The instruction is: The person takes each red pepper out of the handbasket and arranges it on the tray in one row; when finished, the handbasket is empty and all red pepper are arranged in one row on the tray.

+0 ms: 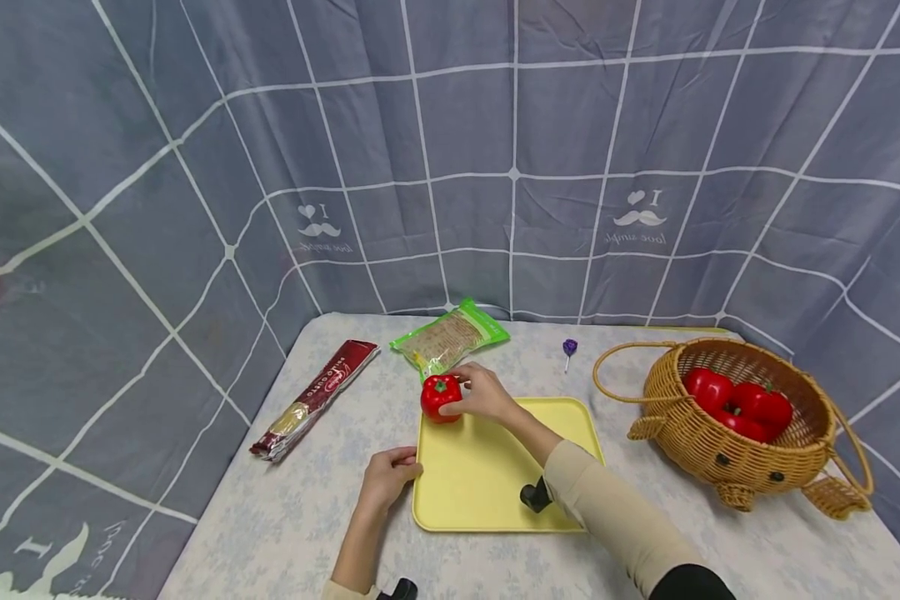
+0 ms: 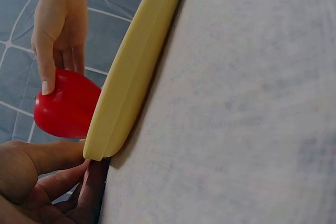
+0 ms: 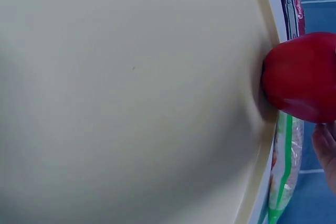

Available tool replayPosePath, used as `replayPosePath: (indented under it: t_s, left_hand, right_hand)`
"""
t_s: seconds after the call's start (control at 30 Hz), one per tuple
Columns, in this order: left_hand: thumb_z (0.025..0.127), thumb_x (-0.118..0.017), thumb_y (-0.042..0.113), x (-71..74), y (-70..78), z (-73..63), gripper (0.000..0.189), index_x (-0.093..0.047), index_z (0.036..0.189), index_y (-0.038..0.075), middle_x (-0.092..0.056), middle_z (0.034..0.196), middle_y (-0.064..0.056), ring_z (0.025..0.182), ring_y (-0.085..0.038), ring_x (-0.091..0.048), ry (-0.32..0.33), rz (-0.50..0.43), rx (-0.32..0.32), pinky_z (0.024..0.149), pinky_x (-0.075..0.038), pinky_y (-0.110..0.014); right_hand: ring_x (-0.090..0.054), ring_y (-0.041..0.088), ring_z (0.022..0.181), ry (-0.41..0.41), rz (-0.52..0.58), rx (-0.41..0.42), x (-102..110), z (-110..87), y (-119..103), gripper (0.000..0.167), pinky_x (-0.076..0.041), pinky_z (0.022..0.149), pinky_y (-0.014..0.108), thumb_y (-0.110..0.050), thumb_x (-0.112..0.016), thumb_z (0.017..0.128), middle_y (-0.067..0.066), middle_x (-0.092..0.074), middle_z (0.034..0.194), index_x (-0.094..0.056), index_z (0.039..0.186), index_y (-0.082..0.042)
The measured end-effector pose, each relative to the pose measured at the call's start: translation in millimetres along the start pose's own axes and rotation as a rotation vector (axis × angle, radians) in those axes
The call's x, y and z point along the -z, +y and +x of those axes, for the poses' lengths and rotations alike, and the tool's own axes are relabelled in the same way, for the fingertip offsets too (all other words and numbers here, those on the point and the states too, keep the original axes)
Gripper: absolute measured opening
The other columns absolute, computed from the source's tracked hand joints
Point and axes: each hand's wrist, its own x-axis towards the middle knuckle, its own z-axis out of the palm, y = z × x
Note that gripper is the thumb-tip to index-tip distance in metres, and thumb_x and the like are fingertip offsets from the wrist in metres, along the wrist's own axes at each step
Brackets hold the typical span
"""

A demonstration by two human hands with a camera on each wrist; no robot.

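A red bell pepper (image 1: pixel 437 403) stands at the far left corner of the yellow tray (image 1: pixel 487 479). My right hand (image 1: pixel 484 393) grips it from the right, thumb on the near side and fingers toward the back. In the left wrist view the pepper (image 2: pixel 67 106) shows beyond the tray's rim (image 2: pixel 123 90), with the right hand (image 2: pixel 62 30) above it. My left hand (image 1: pixel 387 478) pinches the left edge of the tray, a finger over the rim and others underneath. The right wrist view has the pepper (image 3: pixel 302 77) against the tray's raised edge.
A wicker basket (image 1: pixel 720 454) holding several red peppers (image 1: pixel 757 407) stands on the right. Behind the tray lie a green-edged food packet (image 1: pixel 446 340) and a purple lollipop (image 1: pixel 569 348). To the left is a dark red noodle packet (image 1: pixel 318 396). A grey checked curtain (image 1: pixel 465 217) borders the table.
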Motion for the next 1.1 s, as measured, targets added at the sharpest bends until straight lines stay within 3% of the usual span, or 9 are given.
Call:
replayPosePath:
  t_s: [0.43,0.6,0.73,0.87,1.0,1.1]
  left_hand:
    - [0.084,-0.069,0.005,-0.2,0.7,2.4,0.035,-0.067,0.118,-0.004,-0.069,0.097,-0.01,0.082,-0.011,-0.06,0.01,0.017,0.042,0.069,-0.051,-0.021]
    - [0.084,-0.069,0.006,0.8,1.5,2.6,0.035,-0.067,0.118,-0.004,-0.069,0.097,-0.01,0.083,-0.012,-0.06,-0.006,0.022,0.039,0.07,-0.051,-0.023]
    - [0.084,-0.068,0.006,3.1,0.1,0.8,0.036,-0.066,0.119,-0.005,-0.069,0.099,-0.011,0.083,-0.012,-0.06,0.004,0.027,0.043,0.069,-0.05,-0.022]
    - [0.085,-0.068,0.006,3.8,0.5,1.7,0.036,-0.065,0.119,-0.005,-0.068,0.098,-0.011,0.083,-0.013,-0.059,0.002,0.024,0.039,0.068,-0.05,-0.022]
    - [0.085,-0.068,0.006,2.3,1.5,4.5,0.036,-0.066,0.119,-0.005,-0.068,0.097,-0.01,0.082,-0.013,-0.058,-0.008,0.015,0.049,0.066,-0.049,-0.02]
    - [0.085,-0.068,0.006,1.1,2.3,5.5,0.036,-0.066,0.119,-0.004,-0.067,0.097,-0.01,0.083,-0.013,-0.058,-0.013,0.021,0.054,0.067,-0.049,-0.021]
  right_hand:
    - [-0.055,0.03,0.125,-0.005,0.149,-0.065,-1,-5.3,1,0.078,-0.048,0.102,0.042,-0.026,-0.086,0.072,0.014,-0.058,0.136,-0.052,0.138,0.0]
    - [-0.056,0.031,0.126,0.001,0.34,-0.092,19,-14.1,-4,0.072,-0.046,0.105,0.042,-0.021,-0.081,0.079,0.016,-0.054,0.141,-0.049,0.141,-0.003]
    - [-0.056,0.03,0.126,-0.002,0.487,-0.102,54,-30.7,-11,0.064,-0.048,0.102,0.037,-0.019,-0.074,0.086,0.016,-0.053,0.142,-0.049,0.142,-0.003]
    - [-0.059,0.024,0.124,0.024,0.524,-0.128,107,-54.4,-10,0.063,-0.048,0.1,0.031,-0.019,-0.073,0.087,0.015,-0.055,0.141,-0.049,0.142,-0.003]
    - [-0.057,0.017,0.126,0.055,0.436,-0.175,166,-83.8,1,0.067,-0.043,0.107,0.035,-0.025,-0.072,0.088,0.014,-0.051,0.144,-0.044,0.146,-0.007]
    - [-0.052,0.017,0.132,0.081,0.305,-0.235,210,-107.9,9,0.069,-0.033,0.114,0.044,-0.033,-0.069,0.09,0.012,-0.049,0.147,-0.041,0.148,-0.009]
